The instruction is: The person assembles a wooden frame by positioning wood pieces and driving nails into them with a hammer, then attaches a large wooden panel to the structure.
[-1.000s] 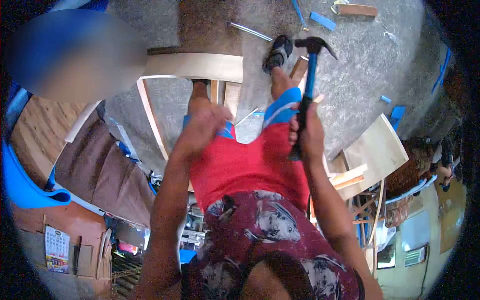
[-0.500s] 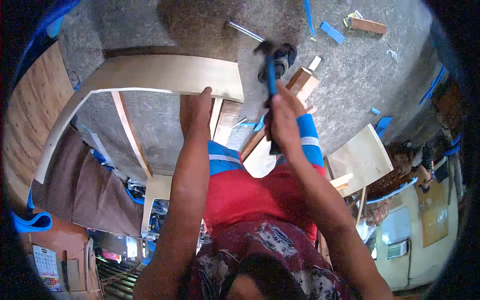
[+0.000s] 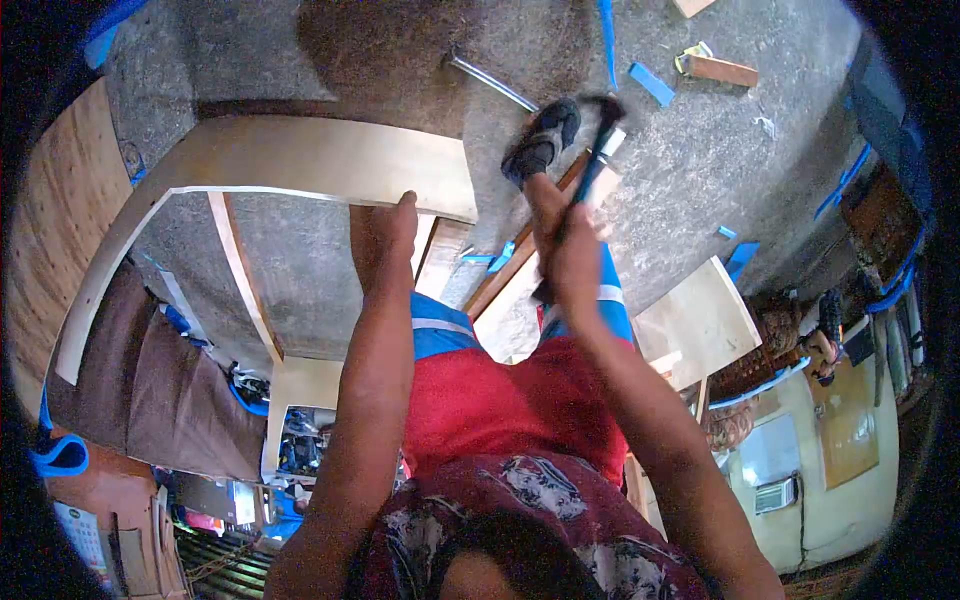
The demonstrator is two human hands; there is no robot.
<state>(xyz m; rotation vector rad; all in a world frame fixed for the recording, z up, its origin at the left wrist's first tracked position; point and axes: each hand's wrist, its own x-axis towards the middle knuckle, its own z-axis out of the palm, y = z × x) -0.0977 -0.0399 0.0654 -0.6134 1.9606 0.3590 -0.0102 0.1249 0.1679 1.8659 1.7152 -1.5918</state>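
My right hand [image 3: 577,262] is wrapped around the handle of a hammer [image 3: 600,150], whose dark head points away from me. The hammer is slightly smeared by motion and stands apart from the wood. A pale plywood frame [image 3: 320,160] lies to the left, one long board bent by the lens, with slats joined to it. At the near edge of this board, close to its right end, my left hand [image 3: 385,235] grips with the thumb on top; its other fingers are mostly hidden. A wooden slat [image 3: 445,250] runs toward me beside that hand.
Near my shoe [image 3: 545,135] lie a metal rod [image 3: 492,83] and long wood pieces [image 3: 525,265]. Farther off are a blue strip [image 3: 652,85] and a brown block [image 3: 722,71]. A plywood panel [image 3: 700,325] stands right, a brown cloth [image 3: 190,380] left.
My right hand has swung the hammer to the right, its head passing from left of my shoe to the right of it. My left hand keeps its hold on the board. The view has shifted slightly.
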